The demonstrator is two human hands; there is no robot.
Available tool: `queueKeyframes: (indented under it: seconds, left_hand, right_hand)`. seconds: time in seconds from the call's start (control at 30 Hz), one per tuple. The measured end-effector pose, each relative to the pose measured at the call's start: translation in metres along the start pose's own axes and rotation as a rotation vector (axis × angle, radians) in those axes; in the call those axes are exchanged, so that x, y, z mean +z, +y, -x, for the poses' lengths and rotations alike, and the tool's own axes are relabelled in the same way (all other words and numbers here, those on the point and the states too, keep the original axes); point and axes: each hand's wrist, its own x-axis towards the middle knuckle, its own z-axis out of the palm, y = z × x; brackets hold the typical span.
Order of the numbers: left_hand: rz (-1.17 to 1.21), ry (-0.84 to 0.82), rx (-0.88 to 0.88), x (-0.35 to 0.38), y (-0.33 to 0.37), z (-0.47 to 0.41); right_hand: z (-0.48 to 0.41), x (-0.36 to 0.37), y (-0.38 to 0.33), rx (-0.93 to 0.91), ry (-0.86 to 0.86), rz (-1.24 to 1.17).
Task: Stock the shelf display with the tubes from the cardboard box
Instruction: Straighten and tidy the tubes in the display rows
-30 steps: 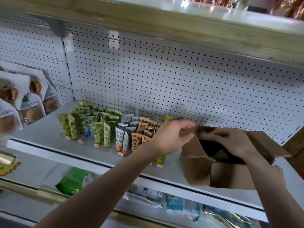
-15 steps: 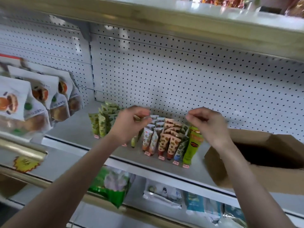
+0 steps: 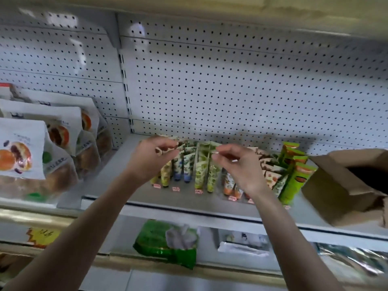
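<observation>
The tubes [image 3: 201,171] are stood in rows on the shelf [image 3: 178,198]. A tidying step seems in hand: the left hand [image 3: 151,160] and right hand [image 3: 237,164] are poised over them with fingers curled into pinches, though a grip cannot be told through the blur. More stock is next to be fetched from the cardboard box [image 3: 336,185] at right.

Soft overhead light recorded. Glare patches noted on pegboard [image 3: 134,30] above the fingers [image 3: 225,152]; shadows cast just behind them. Motion blur, edge bowing observed.

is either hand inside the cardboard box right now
No, the left hand and right hand are both over the standing tubes, to the left of the cardboard box.
</observation>
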Motion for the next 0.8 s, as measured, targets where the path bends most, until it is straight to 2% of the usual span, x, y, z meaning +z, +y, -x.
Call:
queueKeyframes:
  seconds: [0.13,0.27,0.43,0.8]
  left_hand:
    - [-0.073,-0.072,0.049,-0.006,-0.018,-0.003]
    - [-0.041,-0.07,0.146,0.002,-0.036,-0.009]
    - [-0.109,-0.083,0.191,0.012,-0.048,-0.024]
    - [-0.26,-0.156,0.13,0.039,-0.045,-0.052]
  right_hand:
    - [0.006,0.027,0.005,0.024,0.048,0.026]
    - [0.01,0.042,0.01,0.069,0.091,0.019]
    - [0.012,0.052,0.017,0.09,0.154,0.038]
    - [0.007,0.058,0.028,0.137,0.203,-0.004]
